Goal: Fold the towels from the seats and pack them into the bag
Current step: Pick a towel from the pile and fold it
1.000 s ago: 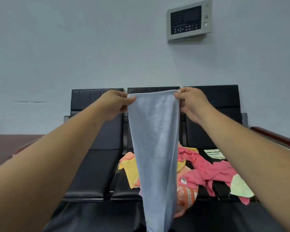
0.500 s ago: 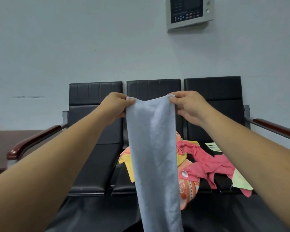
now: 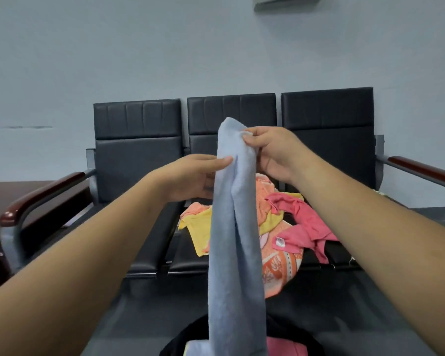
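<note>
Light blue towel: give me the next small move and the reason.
Probably slide the left hand down the long light blue terry towel and lift its lower half to the right hand. That hand pinches the top, the towel hangs narrow and long, and its end dangles over what looks like the black bag.

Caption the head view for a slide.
The right hand pinches the top of a blue towel, left hand touching its edge; loose towels lie on black seats.
</note>
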{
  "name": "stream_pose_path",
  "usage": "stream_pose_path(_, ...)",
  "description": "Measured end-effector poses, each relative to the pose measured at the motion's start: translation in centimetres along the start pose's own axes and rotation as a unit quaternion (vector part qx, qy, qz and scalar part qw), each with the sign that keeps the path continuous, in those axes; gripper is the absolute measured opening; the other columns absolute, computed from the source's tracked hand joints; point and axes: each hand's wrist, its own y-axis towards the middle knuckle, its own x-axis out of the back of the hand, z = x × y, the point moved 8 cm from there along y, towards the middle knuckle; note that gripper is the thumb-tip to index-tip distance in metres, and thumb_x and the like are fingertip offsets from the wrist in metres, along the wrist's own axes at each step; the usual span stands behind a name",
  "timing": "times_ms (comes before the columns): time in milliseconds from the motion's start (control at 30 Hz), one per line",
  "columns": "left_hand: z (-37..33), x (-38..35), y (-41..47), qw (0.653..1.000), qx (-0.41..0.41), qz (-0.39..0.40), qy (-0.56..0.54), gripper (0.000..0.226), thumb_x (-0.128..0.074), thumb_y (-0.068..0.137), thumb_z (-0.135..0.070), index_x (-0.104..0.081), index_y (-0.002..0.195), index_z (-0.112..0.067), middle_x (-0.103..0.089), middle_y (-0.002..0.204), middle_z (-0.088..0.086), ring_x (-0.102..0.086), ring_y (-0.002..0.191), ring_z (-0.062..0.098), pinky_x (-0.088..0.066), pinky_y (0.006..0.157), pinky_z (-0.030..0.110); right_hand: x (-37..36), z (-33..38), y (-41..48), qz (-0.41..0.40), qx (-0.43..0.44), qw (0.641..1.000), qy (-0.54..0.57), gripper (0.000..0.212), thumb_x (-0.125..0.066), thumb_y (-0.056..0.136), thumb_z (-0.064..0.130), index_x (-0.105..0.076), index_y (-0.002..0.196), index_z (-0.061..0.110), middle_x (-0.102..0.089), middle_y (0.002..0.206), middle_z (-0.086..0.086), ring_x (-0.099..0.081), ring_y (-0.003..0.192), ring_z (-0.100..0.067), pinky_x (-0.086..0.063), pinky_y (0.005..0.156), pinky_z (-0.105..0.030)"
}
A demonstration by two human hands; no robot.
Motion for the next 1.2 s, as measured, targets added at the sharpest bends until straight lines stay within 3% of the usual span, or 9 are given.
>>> stream_pose_path(167,8.8,-1.8,1.1,0.989,0.072,0.049,0.123,0.027,-0.065,0.097,-0.022,-0.070,0.122,-0.011,-0.072,0.123,0.005,-0.067,0.117,0.022,-0.052,0.102,0.036,4.6,-1.6,1.0,-0.103,-0.027,0.992,0.062,0.019,-0.058,0.096,-0.001,-0.069,0.112,-0.003,-0.073,0.102,-0.017,-0.071,0.101,-0.030,-0.060,0.088,-0.042)
stream_pose_path(367,13.7,-5.2,2.0,0.980,0.064,0.078,-0.174,0.044,-0.060,0.093,-0.014,-0.058,0.136,-0.004,-0.060,0.136,0.022,-0.057,0.125,0.038,-0.051,0.098,0.048,10.0,-8.5,1.7,-0.200,-0.130,0.971,0.009,0.019,-0.060,0.093,-0.003,-0.068,0.109,-0.007,-0.069,0.113,-0.024,-0.070,0.105,-0.037,-0.054,0.099,-0.051)
stream_pose_path(467,14.0,-6.6,2.8,0.941,0.062,0.071,-0.324,0.041,-0.048,0.100,-0.016,-0.058,0.139,-0.005,-0.050,0.146,0.025,-0.046,0.137,0.041,-0.034,0.114,0.054,11.1,-12.4,1.1,-0.194,-0.191,0.962,-0.037,0.016,-0.050,0.097,-0.008,-0.064,0.104,-0.003,-0.063,0.103,-0.020,-0.066,0.090,-0.029,-0.056,0.090,-0.045)
stream_pose_path(600,13.4,-6.6,4.0,0.900,0.021,0.013,-0.435,0.059,-0.031,0.106,-0.022,-0.080,0.082,0.002,-0.075,0.105,0.016,-0.072,0.104,0.028,-0.046,0.106,0.043,11.5,-17.9,-1.0,-0.178,-0.305,0.933,-0.074,0.013,-0.049,0.101,-0.002,-0.061,0.105,0.002,-0.065,0.094,-0.014,-0.065,0.080,-0.023,-0.057,0.069,-0.040)
stream_pose_path(667,13.2,-6.2,4.5,0.890,-0.011,0.006,-0.456,0.064,-0.027,0.106,-0.022,-0.080,0.073,-0.006,-0.076,0.097,0.011,-0.073,0.098,0.024,-0.050,0.102,0.041,11.1,-20.1,-1.6,-0.157,-0.322,0.933,-0.047,0.015,-0.058,0.098,0.011,-0.067,0.108,0.004,-0.072,0.104,-0.016,-0.070,0.090,-0.025,-0.060,0.082,-0.040)
stream_pose_path(833,14.9,-4.9,6.0,0.864,-0.038,-0.010,-0.502,0.060,-0.026,0.104,-0.019,-0.076,0.071,-0.011,-0.073,0.090,0.007,-0.071,0.095,0.023,-0.044,0.099,0.038,7.8,-23.5,-3.6,-0.038,-0.331,0.903,0.273,0.053,-0.055,0.099,0.045,-0.065,0.133,0.006,-0.063,0.136,-0.017,-0.061,0.126,-0.033,-0.038,0.116,-0.045)
stream_pose_path(967,16.1,-3.9,7.1,0.853,-0.015,-0.048,-0.519,0.051,-0.034,0.102,-0.021,-0.078,0.087,0.000,-0.073,0.107,0.017,-0.071,0.104,0.031,-0.050,0.099,0.042,6.0,-25.7,-4.7,0.052,-0.389,0.896,0.209,0.058,-0.063,0.096,0.040,-0.057,0.141,0.005,-0.057,0.143,-0.018,-0.056,0.133,-0.034,-0.038,0.116,-0.048)
stream_pose_path(1100,17.9,-1.4,8.1,0.841,0.006,-0.125,-0.526,0.037,-0.042,0.098,-0.017,-0.067,0.117,0.003,-0.067,0.125,0.020,-0.065,0.119,0.034,-0.046,0.106,0.045,6.6,-24.8,-3.3,0.060,-0.320,0.928,0.179,0.043,-0.058,0.100,0.016,-0.056,0.141,0.003,-0.058,0.143,-0.017,-0.056,0.133,-0.032,-0.041,0.114,-0.046)
stream_pose_path(1200,19.3,0.6,8.3,0.848,0.016,-0.185,-0.495,0.035,-0.038,0.097,-0.008,-0.070,0.087,0.000,-0.072,0.095,0.014,-0.073,0.087,0.027,-0.058,0.082,0.037,7.2,-23.4,-2.1,0.025,-0.268,0.941,0.203,0.044,-0.060,0.096,0.013,-0.059,0.137,0.000,-0.063,0.136,-0.017,-0.062,0.125,-0.031,-0.049,0.107,-0.043)
